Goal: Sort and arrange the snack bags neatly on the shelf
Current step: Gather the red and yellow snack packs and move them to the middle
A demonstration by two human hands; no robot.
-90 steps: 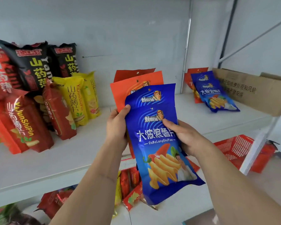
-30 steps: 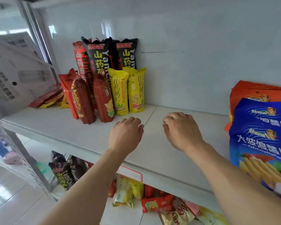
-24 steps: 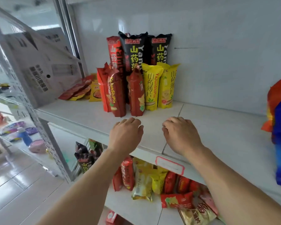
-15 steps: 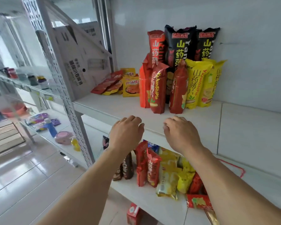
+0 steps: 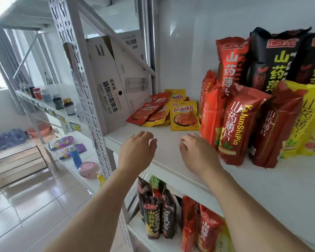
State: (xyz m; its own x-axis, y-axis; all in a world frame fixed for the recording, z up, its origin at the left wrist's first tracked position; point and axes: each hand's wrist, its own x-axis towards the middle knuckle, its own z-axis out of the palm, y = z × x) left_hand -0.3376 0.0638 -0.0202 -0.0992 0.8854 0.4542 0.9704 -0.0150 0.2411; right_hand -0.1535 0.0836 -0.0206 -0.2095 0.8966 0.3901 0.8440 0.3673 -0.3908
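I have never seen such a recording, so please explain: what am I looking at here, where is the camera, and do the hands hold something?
The camera sits on a person's head and looks forward and down, so you see that person's own two bare arms. There is no machine. The left hand and the right hand hover over the front of a white shelf, fingers loosely curled, and both are empty. On the shelf, to the right, tall red bags, black bags and yellow bags stand upright in a group. Further back, small flat packets in red and yellow lie in a loose pile beside a cardboard box. More bags stand on the shelf below.
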